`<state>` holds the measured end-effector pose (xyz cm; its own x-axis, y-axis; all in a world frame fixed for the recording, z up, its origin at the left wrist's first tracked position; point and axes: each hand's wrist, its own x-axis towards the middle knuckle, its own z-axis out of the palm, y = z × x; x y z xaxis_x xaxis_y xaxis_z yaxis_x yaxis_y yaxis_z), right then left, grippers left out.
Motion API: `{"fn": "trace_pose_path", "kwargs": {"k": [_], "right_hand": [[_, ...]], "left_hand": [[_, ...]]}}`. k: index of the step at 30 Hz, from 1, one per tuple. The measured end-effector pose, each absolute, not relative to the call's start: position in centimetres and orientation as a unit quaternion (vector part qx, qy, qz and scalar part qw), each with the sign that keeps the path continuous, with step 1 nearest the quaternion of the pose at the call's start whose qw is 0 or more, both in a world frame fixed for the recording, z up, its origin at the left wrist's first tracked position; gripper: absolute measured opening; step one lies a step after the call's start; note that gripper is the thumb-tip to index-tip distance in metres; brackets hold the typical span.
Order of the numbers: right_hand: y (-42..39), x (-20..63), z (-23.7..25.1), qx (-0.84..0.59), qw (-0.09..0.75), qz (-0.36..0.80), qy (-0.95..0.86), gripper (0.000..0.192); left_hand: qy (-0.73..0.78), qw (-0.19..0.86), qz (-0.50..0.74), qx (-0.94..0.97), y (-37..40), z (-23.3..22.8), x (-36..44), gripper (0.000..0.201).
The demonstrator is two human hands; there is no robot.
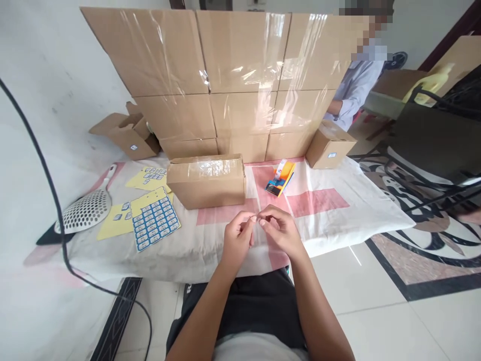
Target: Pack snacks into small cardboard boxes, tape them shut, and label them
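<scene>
Nearest to us, our left hand (238, 235) and right hand (280, 228) meet over the front edge of the white cloth with pink blocks (330, 220). Both are curled, thumb and forefinger tips pressed together and touching the other hand's tips; whatever sits in that pinch is too small for us to tell.

At 12 o'clock from the hands lies the low brown cardboard box with clear tape on its lid (206, 181). At 1 o'clock, just beyond it, rests the orange and blue tape dispenser (280, 179). At 10 o'clock the sheet of blue and white stickers on yellow backing (155, 219) lies flat, with a white perforated ladle (85, 209) further out at 9 o'clock.

Farther back, at 2 o'clock, a small closed carton (329, 145) sits on the cloth. Behind everything rises the wall of large taped cardboard boxes (240, 75), and past its right end we see another person's sleeve (355, 87).
</scene>
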<state>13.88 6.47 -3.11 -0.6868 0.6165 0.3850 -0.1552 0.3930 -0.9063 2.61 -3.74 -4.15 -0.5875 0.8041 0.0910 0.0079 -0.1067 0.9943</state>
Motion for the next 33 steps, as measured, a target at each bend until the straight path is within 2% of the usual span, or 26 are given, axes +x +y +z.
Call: {"fn": "trace_pose_path", "kwargs": {"k": [9, 12, 15, 20, 25, 29, 33], "right_hand": [[5.4, 13.1, 0.6, -0.124, 0.295, 0.511, -0.798, 0.027], [5.3, 12.3, 1.8, -0.11, 0.275, 0.509, -0.809, 0.023], [5.1, 11.0, 3.0, -0.1, 0.282, 0.505, -0.809, 0.017], [5.9, 7.9, 5.6, -0.076, 0.321, 0.447, -0.831, 0.02], [8.4, 3.8, 9.1, -0.04, 0.302, 0.382, -0.873, 0.022], [10.3, -0.2, 11.0, -0.044, 0.283, 0.422, -0.86, 0.019], [11.3, -4.1, 11.8, -0.053, 0.265, 0.452, -0.85, 0.021]], "left_hand": [[0.638, 0.201, 0.654, 0.354, -6.5, -2.6, 3.2, 0.025], [0.645, 0.151, 0.66, 0.355, -7.3, -1.4, 2.8, 0.026], [0.649, 0.098, 0.652, 0.38, -7.7, -0.1, 1.9, 0.026], [0.661, 0.025, 0.637, 0.396, -6.8, 2.0, -0.8, 0.024], [0.662, 0.044, 0.666, 0.341, -4.4, 3.2, -4.0, 0.022], [0.66, 0.067, 0.704, 0.254, -2.7, 3.7, -6.7, 0.034], [0.676, 0.071, 0.688, 0.253, -2.7, 4.5, -9.6, 0.021]]}}
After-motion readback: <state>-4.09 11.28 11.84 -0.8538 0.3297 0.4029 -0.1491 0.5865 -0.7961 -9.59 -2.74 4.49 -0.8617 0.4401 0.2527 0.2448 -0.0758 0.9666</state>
